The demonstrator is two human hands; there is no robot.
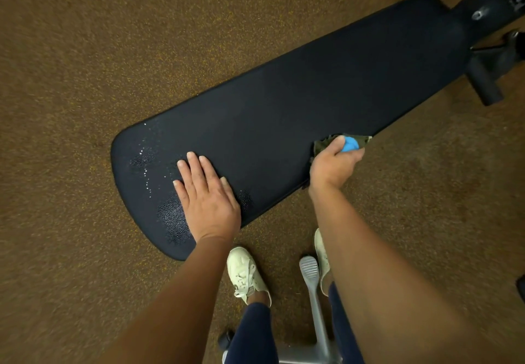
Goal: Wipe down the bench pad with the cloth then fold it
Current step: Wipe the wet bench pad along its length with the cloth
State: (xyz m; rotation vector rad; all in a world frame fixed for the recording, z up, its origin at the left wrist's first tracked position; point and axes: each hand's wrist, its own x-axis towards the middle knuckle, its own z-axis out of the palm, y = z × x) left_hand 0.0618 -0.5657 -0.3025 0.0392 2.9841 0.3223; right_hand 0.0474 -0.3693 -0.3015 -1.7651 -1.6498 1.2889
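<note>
My left hand lies flat on the bench pad. Its fingers are straight and close together, and they point to about 11 o'clock. It holds nothing.

My right hand is at about 3 o'clock from my left hand, at the near edge of the pad. Its fingers are curled tight around the cloth. The cloth is dark green and bunched up, and it touches the pad's edge. A blue bit pokes out by my fingers. I cannot tell if it is part of the cloth.

The pad is long and dark. It runs from 8 o'clock up to 2 o'clock. Small shiny water drops sit on it, at 9 o'clock from my left hand.

The floor is brown and speckled. My two pale shoes are at 6 o'clock, with a grey metal bar between them. The dark bench frame is at 2 o'clock.
</note>
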